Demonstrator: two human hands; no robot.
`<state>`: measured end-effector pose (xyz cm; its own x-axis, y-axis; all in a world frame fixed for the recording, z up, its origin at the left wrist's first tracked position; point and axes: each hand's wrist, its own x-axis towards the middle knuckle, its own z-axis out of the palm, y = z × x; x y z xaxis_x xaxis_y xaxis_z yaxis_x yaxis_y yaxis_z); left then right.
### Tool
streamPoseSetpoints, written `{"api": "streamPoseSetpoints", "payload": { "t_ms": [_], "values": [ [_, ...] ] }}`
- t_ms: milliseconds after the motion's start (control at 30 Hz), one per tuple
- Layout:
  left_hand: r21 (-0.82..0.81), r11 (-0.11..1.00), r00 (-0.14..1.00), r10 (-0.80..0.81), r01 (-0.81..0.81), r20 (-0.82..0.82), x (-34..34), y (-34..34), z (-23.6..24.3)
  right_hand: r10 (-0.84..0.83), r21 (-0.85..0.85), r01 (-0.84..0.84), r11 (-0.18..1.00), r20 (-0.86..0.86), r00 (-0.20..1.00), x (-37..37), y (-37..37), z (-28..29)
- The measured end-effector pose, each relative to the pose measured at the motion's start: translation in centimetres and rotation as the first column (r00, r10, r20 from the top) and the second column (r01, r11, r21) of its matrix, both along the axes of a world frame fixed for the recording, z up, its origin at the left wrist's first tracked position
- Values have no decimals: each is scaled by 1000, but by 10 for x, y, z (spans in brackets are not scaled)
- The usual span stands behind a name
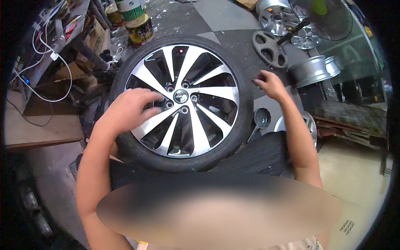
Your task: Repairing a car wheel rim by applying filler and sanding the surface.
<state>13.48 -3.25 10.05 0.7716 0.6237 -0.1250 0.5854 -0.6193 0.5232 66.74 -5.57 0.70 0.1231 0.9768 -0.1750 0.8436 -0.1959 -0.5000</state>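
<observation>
A car wheel with a black tyre lies face up in front of me. Its spokes are bright silver with black gaps between them, and several bolt holes ring the dark centre cap. My left hand is over the rim's left side, fingers stretched toward the hub and thumb apart, with nothing seen in it. Slight blur hides whether it touches the spokes. Beyond the tyre's right edge, my right hand is closed, its fingers curled together. A thin dark bit shows at the fingertips, too small to name.
A small round dark pan sits right of the tyre. A standing fan and its base are at the far right, near several silver rims. Paint cans stand behind the wheel. A cluttered bench with a white cable is left.
</observation>
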Motion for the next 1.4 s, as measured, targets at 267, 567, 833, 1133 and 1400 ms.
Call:
{"api": "streamPoseSetpoints", "payload": {
  "t_ms": [267, 567, 833, 1133, 1400],
  "values": [
    [-125, 990, 997, 71, -70, 1, -21, -9, 12, -243, 29, 243, 970, -2, 970, -135, 6, -129],
    [-96, 981, 984, 159, -166, -77, -73, -33, 27, -494, 29, 493, 869, 101, 864, -159, 12, -134],
    [-79, 991, 988, 102, -112, -117, -68, -57, 15, -538, 1, 539, 842, 51, 841, -156, 15, -139],
    [-79, 995, 989, 53, -64, -135, -41, -49, 23, -497, 39, 496, 868, 98, 862, -163, 14, -136],
    [-112, 993, 992, 29, -43, -121, -33, -50, 15, -510, 96, 503, 859, 67, 858, -172, 6, -133]
  ]
}}
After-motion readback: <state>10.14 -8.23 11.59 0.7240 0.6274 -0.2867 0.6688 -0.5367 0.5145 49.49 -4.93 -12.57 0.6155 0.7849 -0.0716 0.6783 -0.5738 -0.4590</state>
